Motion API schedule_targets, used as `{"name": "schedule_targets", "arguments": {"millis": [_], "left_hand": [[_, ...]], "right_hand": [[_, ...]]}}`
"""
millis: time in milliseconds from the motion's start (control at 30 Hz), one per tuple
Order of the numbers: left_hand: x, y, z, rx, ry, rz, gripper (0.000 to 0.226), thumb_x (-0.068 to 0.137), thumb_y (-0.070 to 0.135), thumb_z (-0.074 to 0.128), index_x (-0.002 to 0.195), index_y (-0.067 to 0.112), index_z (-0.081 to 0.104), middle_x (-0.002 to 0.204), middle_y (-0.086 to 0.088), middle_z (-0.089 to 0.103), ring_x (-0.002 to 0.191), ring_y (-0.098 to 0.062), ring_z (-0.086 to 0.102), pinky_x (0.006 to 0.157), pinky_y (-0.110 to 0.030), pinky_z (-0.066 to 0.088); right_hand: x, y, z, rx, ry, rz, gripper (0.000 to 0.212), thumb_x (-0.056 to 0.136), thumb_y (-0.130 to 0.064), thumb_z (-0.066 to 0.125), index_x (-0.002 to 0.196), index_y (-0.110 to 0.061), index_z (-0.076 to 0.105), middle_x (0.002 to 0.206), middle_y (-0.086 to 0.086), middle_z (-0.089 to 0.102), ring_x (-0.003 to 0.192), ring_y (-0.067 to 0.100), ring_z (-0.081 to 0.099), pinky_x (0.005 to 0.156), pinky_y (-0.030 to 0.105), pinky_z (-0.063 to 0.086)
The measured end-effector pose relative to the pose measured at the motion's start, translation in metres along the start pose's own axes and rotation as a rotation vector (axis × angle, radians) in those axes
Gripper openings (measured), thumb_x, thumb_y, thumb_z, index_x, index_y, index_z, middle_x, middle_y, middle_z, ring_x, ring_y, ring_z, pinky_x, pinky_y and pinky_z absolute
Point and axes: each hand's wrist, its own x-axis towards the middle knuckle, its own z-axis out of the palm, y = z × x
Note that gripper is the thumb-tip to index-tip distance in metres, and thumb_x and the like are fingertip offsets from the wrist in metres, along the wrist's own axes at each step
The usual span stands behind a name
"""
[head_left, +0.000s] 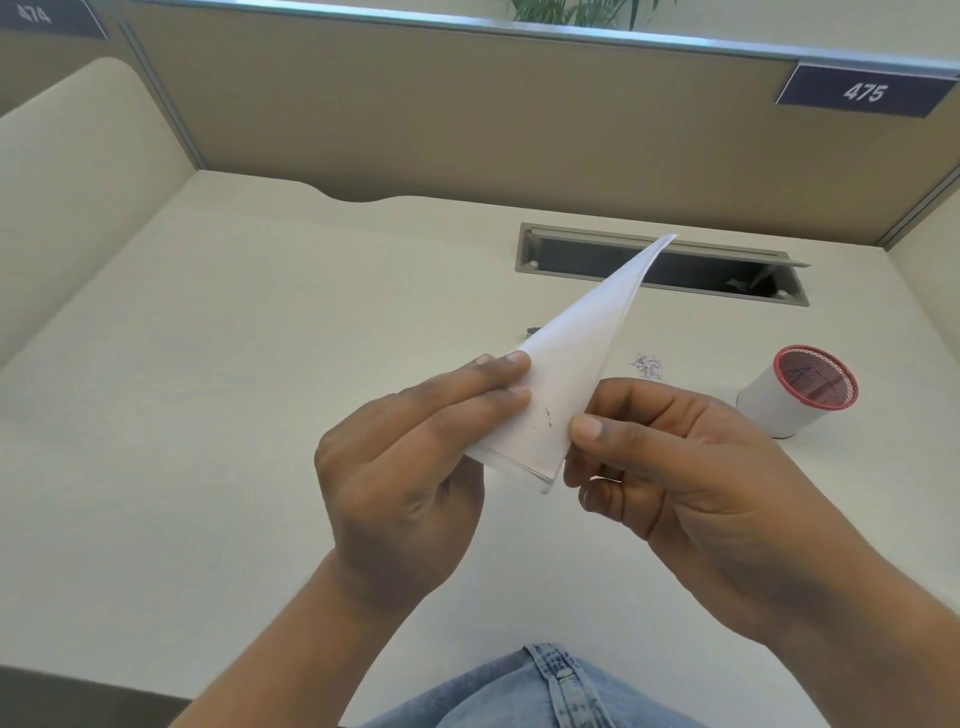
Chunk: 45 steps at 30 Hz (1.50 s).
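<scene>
While held in the air over the tabletop (208, 364), the paper (571, 364) reads as a long, narrow triangle: white, smooth, folded several layers thick, with stacked edges showing at its blunt near end. Its sharp tip points away, toward the slot (662, 265), a dark metal-framed rectangle. Faint pen marks near the lower edge.

Left hand (405, 467): fingers straight and pressed together flat on the top face, thumb tucked beneath, pinching the paper's left corner. Right hand (691, 478): thumb (587, 427) clamped on the right edge, other fingers curled behind.

To the right, a white cylindrical cup (797, 389) with red rim and mesh lining, tilted. Small heap of staples (648, 364) beside it. Matte cream laminate surface; beige fabric partition (415, 104) behind.
</scene>
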Motion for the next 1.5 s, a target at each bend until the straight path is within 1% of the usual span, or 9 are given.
{"name": "schedule_targets", "arguments": {"millis": [333,600,733,867,933,1000,1133,1233,1500], "left_hand": [[-0.002,0.003,-0.004,-0.005,-0.016,-0.008,0.022,0.092,-0.008,0.058,0.099,0.007,0.072,0.108,-0.006,0.073,0.095,-0.018,0.075,0.066,-0.038,0.060],[0.001,0.001,-0.004,-0.048,-0.027,-0.021,0.015,0.093,-0.003,0.063,0.101,0.006,0.071,0.112,-0.003,0.070,0.100,-0.014,0.073,0.081,-0.027,0.059],[0.012,0.000,-0.006,-0.170,-0.077,-0.265,0.027,0.086,-0.011,0.065,0.094,0.011,0.077,0.105,0.007,0.074,0.099,-0.007,0.073,0.085,-0.021,0.055],[0.033,-0.004,-0.012,-0.357,-0.083,-0.664,0.032,0.086,0.006,0.074,0.090,0.037,0.078,0.088,0.021,0.077,0.084,-0.009,0.074,0.069,-0.022,0.059],[0.041,-0.013,-0.015,-0.419,-0.094,-0.773,0.027,0.085,0.008,0.075,0.093,0.034,0.076,0.093,0.010,0.078,0.086,-0.020,0.076,0.070,-0.036,0.063],[0.049,-0.022,-0.017,-0.522,-0.093,-0.874,0.022,0.084,0.006,0.075,0.100,0.022,0.074,0.099,0.002,0.079,0.088,-0.027,0.076,0.072,-0.043,0.063],[0.057,-0.038,-0.014,-0.663,-0.021,-1.034,0.025,0.084,0.004,0.072,0.108,0.009,0.069,0.103,-0.008,0.078,0.089,-0.031,0.076,0.072,-0.043,0.063],[0.052,-0.055,-0.008,-0.664,-0.009,-1.137,0.035,0.086,0.011,0.072,0.119,0.008,0.062,0.104,-0.009,0.078,0.092,-0.031,0.076,0.074,-0.043,0.062],[-0.034,-0.068,-0.012,-0.522,-0.412,-1.459,0.036,0.093,0.027,0.066,0.127,0.018,0.057,0.109,-0.001,0.078,0.100,-0.021,0.075,0.088,-0.041,0.057]], "right_hand": [[-0.005,0.001,0.001,-0.002,0.002,-0.027,0.013,0.069,-0.017,0.066,0.077,-0.012,0.076,0.070,0.003,0.068,0.061,0.011,0.057,0.054,0.018,0.047],[-0.005,0.002,-0.002,-0.015,-0.010,-0.054,0.010,0.072,-0.016,0.075,0.081,-0.012,0.076,0.073,0.005,0.069,0.063,0.012,0.058,0.056,0.019,0.049],[-0.001,0.004,-0.014,-0.086,0.159,-0.199,0.024,0.061,-0.027,0.073,0.083,-0.018,0.077,0.079,0.002,0.072,0.071,0.013,0.063,0.059,0.019,0.052],[0.015,0.025,-0.054,-0.466,0.587,-0.371,0.044,0.077,-0.031,0.072,0.119,-0.029,0.057,0.117,-0.012,0.064,0.107,0.007,0.061,0.084,0.026,0.053],[0.021,0.039,-0.074,-0.500,0.560,-0.310,0.062,0.077,-0.049,0.072,0.130,-0.031,0.046,0.131,-0.014,0.056,0.119,0.008,0.055,0.095,0.036,0.047],[0.023,0.052,-0.088,-0.347,0.370,-0.193,0.066,0.077,-0.054,0.069,0.133,-0.027,0.047,0.132,-0.008,0.061,0.119,0.016,0.060,0.100,0.044,0.048],[0.016,0.081,-0.095,-0.125,0.130,-0.004,0.052,0.080,-0.042,0.072,0.123,-0.015,0.061,0.111,0.015,0.073,0.097,0.029,0.071,0.080,0.035,0.059],[0.019,0.097,-0.090,0.012,0.254,0.027,0.029,0.084,-0.008,0.057,0.111,-0.005,0.066,0.096,0.026,0.073,0.077,0.031,0.072,0.062,0.033,0.060],[0.041,0.111,-0.085,0.113,0.429,0.079,0.022,0.093,0.002,0.049,0.106,-0.005,0.066,0.089,0.026,0.074,0.066,0.032,0.072,0.056,0.035,0.061]]}}
